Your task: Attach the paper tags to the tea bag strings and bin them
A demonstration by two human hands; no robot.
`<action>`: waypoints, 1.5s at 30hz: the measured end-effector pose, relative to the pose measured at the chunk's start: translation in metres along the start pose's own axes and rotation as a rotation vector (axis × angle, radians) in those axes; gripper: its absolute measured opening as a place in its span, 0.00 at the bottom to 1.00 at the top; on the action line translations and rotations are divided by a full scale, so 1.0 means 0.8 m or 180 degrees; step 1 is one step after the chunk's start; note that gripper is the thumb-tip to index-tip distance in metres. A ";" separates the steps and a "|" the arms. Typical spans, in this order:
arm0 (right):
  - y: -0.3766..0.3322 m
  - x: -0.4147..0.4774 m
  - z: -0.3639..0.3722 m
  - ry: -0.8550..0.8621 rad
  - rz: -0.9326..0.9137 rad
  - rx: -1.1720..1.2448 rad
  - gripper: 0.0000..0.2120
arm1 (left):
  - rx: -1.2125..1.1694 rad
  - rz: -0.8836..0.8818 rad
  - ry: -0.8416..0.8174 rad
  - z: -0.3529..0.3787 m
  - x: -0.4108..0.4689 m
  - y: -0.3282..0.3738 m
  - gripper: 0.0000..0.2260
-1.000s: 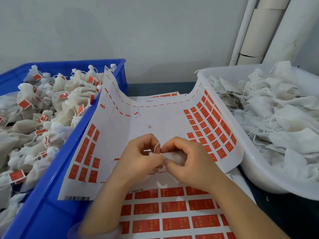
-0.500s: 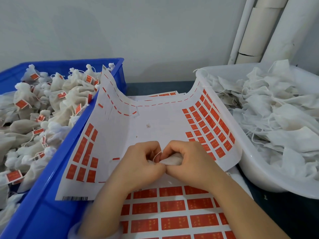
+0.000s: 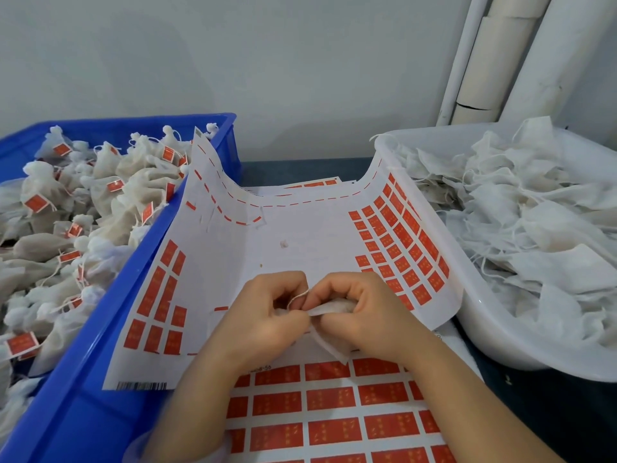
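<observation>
A white tea bag (image 3: 329, 339) is held between both hands over the sticker sheets. My left hand (image 3: 267, 315) and my right hand (image 3: 360, 312) meet at the middle, fingers curled, pinching the bag's thin string (image 3: 298, 298) and its top. Any tag on the string is hidden by the fingers. A curved sheet of red paper tags (image 3: 394, 242) lies under the hands, with a fuller tag sheet (image 3: 334, 409) below it. The blue bin (image 3: 110, 329) on the left holds several tagged tea bags (image 3: 110, 195).
A white tub (image 3: 494, 342) on the right is piled with untagged white tea bags (image 3: 521, 228). White pipes (image 3: 494, 58) stand against the wall at the back right. A dark tabletop strip (image 3: 300, 170) shows between the bins.
The hands have stayed together at the centre and shifted slightly down. The bag now hangs lower, its corner showing below the fingers, and the string loop stands between the thumbs.
</observation>
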State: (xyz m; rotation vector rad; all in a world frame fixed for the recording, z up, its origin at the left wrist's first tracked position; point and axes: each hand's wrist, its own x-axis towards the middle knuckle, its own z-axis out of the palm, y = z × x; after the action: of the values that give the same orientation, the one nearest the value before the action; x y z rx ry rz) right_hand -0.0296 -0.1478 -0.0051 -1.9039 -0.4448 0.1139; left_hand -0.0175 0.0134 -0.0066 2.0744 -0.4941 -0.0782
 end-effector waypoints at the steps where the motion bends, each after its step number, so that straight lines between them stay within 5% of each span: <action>1: 0.000 0.000 0.000 0.0022 -0.0005 0.0028 0.14 | -0.0060 0.0006 0.0031 0.000 0.000 0.000 0.03; 7: 0.004 0.001 -0.008 0.0229 -0.0050 0.0069 0.16 | 0.0046 0.0174 0.0175 0.003 0.002 -0.005 0.08; 21: 0.000 -0.001 -0.007 -0.0067 -0.0125 0.0094 0.13 | 0.0112 0.0461 -0.0012 0.003 -0.001 0.000 0.02; 24: 0.001 0.000 -0.009 -0.0027 -0.0170 0.0123 0.14 | -0.0105 0.0511 0.0026 0.002 0.001 0.001 0.09; 39: 0.009 0.001 -0.009 0.0191 -0.0095 -0.0091 0.15 | 0.0063 0.0280 0.0365 0.003 0.000 0.002 0.02; 45: 0.004 0.001 -0.013 0.0442 -0.0168 0.0404 0.07 | -0.0318 0.0068 0.0800 0.002 0.005 0.005 0.03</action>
State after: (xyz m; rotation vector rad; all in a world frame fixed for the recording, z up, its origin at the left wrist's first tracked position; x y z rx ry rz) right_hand -0.0248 -0.1573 -0.0042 -1.7614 -0.3845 -0.0245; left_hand -0.0155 0.0087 -0.0034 1.9469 -0.3506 0.1658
